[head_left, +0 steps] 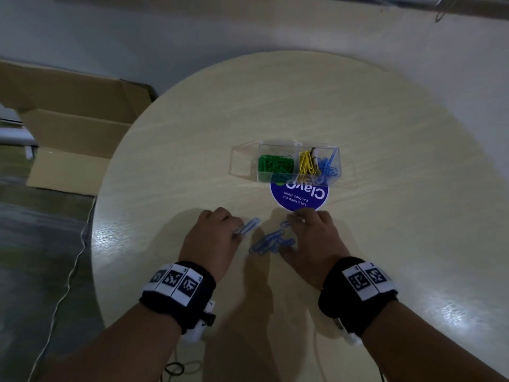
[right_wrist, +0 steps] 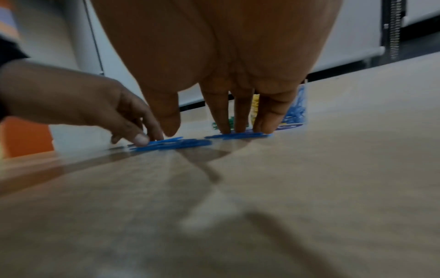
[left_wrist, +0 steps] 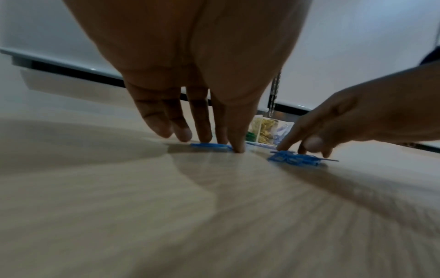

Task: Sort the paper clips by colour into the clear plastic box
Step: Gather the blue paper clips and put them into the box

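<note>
The clear plastic box (head_left: 298,145) stands past the table's middle, holding green clips (head_left: 275,163), yellow clips (head_left: 307,162) and blue clips (head_left: 328,165) in separate compartments. A loose pile of blue paper clips (head_left: 271,241) lies on the table between my hands. My left hand (head_left: 238,230) has straight fingers (left_wrist: 204,131) pressing down on a couple of blue clips (left_wrist: 209,145) left of the pile, its thumb beside them. My right hand (head_left: 292,235) presses straight fingers (right_wrist: 223,116) on blue clips (right_wrist: 238,135) at the pile's right side.
A round blue sticker (head_left: 299,197) with white lettering lies just in front of the box. The pale round table (head_left: 192,150) drops off at the left, where cardboard boxes (head_left: 71,128) stand on the floor. Cables (head_left: 68,277) hang by the left edge.
</note>
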Action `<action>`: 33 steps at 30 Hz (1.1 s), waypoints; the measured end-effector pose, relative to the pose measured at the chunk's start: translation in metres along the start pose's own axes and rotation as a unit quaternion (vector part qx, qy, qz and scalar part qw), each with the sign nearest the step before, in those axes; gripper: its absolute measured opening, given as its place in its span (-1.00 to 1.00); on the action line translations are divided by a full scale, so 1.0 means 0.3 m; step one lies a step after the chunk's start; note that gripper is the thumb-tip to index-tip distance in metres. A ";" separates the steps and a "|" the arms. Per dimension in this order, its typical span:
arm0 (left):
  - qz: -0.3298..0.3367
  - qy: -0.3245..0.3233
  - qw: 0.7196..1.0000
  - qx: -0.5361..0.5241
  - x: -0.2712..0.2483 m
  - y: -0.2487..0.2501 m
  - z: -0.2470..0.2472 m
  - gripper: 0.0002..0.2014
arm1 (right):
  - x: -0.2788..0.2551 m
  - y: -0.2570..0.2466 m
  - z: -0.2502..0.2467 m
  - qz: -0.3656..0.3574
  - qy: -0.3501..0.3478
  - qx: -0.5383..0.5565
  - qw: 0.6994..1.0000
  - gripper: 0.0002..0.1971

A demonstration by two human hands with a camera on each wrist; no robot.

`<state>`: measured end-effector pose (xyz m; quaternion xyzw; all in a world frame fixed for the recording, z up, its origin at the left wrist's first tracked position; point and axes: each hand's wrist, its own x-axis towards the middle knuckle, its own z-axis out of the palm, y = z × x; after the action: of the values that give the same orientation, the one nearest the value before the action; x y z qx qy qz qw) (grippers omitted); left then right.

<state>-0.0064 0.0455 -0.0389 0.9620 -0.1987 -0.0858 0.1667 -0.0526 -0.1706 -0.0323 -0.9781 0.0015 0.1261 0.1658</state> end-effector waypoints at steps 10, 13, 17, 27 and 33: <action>-0.084 -0.031 0.994 -0.064 0.023 -0.019 -0.005 -0.89 | -0.035 -0.035 0.020 -0.019 -0.048 -0.008 0.999 -0.86; -0.100 -0.056 0.991 -0.061 0.023 -0.004 -0.015 -0.90 | -0.045 -0.022 -0.009 0.000 -0.064 0.001 0.998 -0.82; -0.079 -0.061 0.995 0.018 0.006 0.025 -0.035 -0.96 | -0.061 0.006 -0.023 0.024 -0.066 0.030 0.997 -0.87; -0.092 0.047 0.980 -0.173 0.188 0.253 -0.144 -0.85 | -0.095 0.109 -0.071 0.129 0.064 0.198 0.970 -0.92; -0.070 0.026 0.983 -0.168 0.422 0.432 -0.159 -0.88 | -0.106 0.182 -0.136 0.156 0.163 0.253 0.941 -0.80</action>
<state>0.0734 -0.1049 0.0388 0.9338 -0.1097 -0.1038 0.3243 -0.0759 -0.2368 -0.0048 -0.8986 0.2128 -0.0150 0.3835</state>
